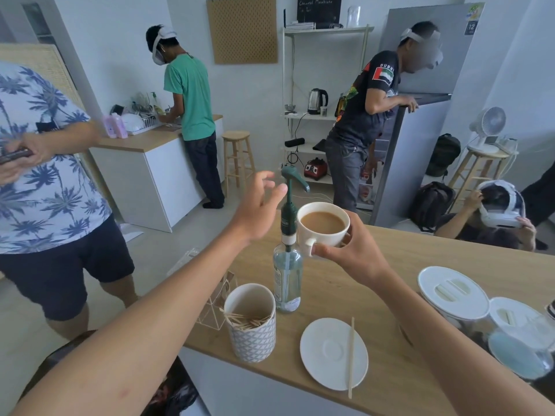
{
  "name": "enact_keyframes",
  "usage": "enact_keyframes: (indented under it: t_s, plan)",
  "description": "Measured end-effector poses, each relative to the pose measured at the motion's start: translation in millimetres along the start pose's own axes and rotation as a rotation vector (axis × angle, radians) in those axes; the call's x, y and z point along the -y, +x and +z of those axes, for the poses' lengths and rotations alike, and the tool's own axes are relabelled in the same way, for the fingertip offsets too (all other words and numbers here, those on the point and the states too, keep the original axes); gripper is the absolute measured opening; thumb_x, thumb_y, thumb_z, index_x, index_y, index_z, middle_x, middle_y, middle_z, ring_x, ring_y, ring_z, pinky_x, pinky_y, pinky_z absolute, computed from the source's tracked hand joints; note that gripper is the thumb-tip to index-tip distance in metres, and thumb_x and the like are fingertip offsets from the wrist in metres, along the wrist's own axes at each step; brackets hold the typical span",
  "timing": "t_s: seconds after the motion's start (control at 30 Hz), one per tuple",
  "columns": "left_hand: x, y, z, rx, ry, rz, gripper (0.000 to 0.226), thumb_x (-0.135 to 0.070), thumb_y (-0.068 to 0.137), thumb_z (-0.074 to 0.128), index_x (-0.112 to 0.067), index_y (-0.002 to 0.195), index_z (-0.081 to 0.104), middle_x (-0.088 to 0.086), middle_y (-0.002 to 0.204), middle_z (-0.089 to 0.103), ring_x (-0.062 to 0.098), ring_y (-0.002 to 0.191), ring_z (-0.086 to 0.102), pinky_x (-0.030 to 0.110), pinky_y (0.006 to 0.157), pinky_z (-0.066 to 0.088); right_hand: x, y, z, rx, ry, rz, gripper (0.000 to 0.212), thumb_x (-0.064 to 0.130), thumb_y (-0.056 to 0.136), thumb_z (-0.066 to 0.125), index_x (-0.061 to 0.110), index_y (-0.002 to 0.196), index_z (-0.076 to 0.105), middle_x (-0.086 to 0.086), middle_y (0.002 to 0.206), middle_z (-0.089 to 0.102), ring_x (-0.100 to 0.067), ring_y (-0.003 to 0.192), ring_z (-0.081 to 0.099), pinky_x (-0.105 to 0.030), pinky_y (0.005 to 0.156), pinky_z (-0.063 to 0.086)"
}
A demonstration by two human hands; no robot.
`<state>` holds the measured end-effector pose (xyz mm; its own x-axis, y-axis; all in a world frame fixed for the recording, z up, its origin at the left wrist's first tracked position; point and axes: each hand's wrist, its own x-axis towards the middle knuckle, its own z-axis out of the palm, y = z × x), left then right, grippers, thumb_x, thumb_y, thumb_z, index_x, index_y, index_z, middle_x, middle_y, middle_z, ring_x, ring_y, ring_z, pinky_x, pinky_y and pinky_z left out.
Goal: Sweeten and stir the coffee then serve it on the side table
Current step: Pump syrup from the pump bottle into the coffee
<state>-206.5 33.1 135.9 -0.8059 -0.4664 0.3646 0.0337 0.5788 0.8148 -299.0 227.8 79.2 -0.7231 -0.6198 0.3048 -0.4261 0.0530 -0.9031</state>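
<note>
Above the counter (405,265) | right hand (351,250) grips coffee cup (322,228) beside syrup pump bottle (288,265) | left hand (258,205), fingers spread, empty, beside pump head (292,175)

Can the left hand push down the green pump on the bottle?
Probably yes. The left hand is open right beside the green pump, nothing between them, while the right hand holds the cup under its spout.

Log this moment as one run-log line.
stage: sweetening | right hand: holds coffee cup beside syrup pump bottle | left hand: open, near pump head | saucer: empty, stir stick across it
</note>
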Motion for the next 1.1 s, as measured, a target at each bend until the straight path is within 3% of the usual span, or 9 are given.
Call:
enact_keyframes:
  t_s: [0.13,0.23,0.3,0.43,0.6,0.73,0.9,1.1]
  plan:
    - [11.9,-18.5,1.7,-0.076,0.023,0.102,0.034,-0.036,0.083,0.055,-0.010,0.103,0.044,0.003,0.096,0.046,0.015,0.083,0.046,0.028,0.079,0.042,-3.8,-2.6,-4.3,-0.007,0.005,-0.008,0.073,0.025,0.062,0.093,0.032,0.119,0.047,0.016,0.110,0.062,0.016,0.096,0.060,-0.002,0.074,0.045]
    - [16.8,-31.6,5.5,0.071,-0.047,0.062,0.027,-0.033,0.079,0.061,-0.013,0.095,0.050,-0.001,0.087,0.051,0.010,0.076,0.050,0.022,0.072,0.042,-5.3,-6.4,-7.9,0.001,0.010,-0.003,0.073,0.023,0.062,0.093,0.032,0.120,0.048,0.017,0.110,0.063,0.014,0.096,0.061,-0.003,0.075,0.046]
    - [18.9,-38.0,11.0,0.209,-0.096,0.011,0.028,-0.031,0.078,0.065,-0.019,0.102,0.057,-0.001,0.096,0.059,0.014,0.090,0.059,0.024,0.080,0.048,-5.3,-9.9,-10.2,0.006,0.012,-0.005,0.076,0.029,0.060,0.092,0.030,0.122,0.047,0.016,0.111,0.062,0.015,0.096,0.060,-0.003,0.075,0.046]
    - [19.7,-43.8,21.2,0.362,-0.189,-0.064,0.058,-0.028,0.078,0.074,-0.019,0.132,0.054,0.003,0.122,0.062,0.019,0.111,0.061,0.040,0.099,0.050,-4.0,-17.8,-15.1,0.004,0.003,-0.006,0.074,0.038,0.057,0.089,0.035,0.119,0.048,0.016,0.112,0.061,0.014,0.098,0.059,-0.005,0.075,0.046]
    - [18.2,-43.7,32.6,0.517,-0.317,-0.129,0.068,-0.016,0.081,0.079,-0.024,0.140,0.047,-0.003,0.137,0.058,0.012,0.124,0.057,0.037,0.105,0.046,-6.9,-26.2,-23.2,0.009,-0.011,-0.011,0.071,0.034,0.061,0.090,0.035,0.120,0.051,0.015,0.114,0.062,0.009,0.100,0.060,-0.006,0.076,0.047]
    - [16.2,-43.8,43.8,0.568,-0.344,-0.119,0.072,-0.013,0.080,0.080,-0.024,0.143,0.046,-0.007,0.138,0.059,0.011,0.127,0.055,0.036,0.108,0.042,-12.6,-31.8,-28.4,0.037,0.007,0.005,0.077,0.024,0.065,0.091,0.020,0.130,0.050,0.008,0.119,0.064,0.000,0.104,0.063,-0.012,0.080,0.049]
    - [15.4,-45.2,54.7,0.573,-0.347,-0.110,0.076,-0.022,0.076,0.083,-0.026,0.142,0.047,-0.006,0.137,0.060,0.014,0.128,0.054,0.046,0.111,0.039,-18.2,-38.7,-33.5,0.042,-0.004,0.024,0.069,0.018,0.067,0.089,0.031,0.123,0.050,0.017,0.114,0.063,0.006,0.101,0.062,-0.009,0.078,0.048]
    - [16.4,-48.6,67.4,0.566,-0.360,-0.128,0.075,-0.012,0.074,0.083,-0.022,0.140,0.049,-0.006,0.130,0.065,0.011,0.122,0.059,0.030,0.102,0.048,-24.7,-47.9,-40.0,0.058,-0.025,0.038,0.070,0.020,0.066,0.089,0.037,0.119,0.047,0.037,0.105,0.063,0.009,0.101,0.061,-0.008,0.077,0.048]
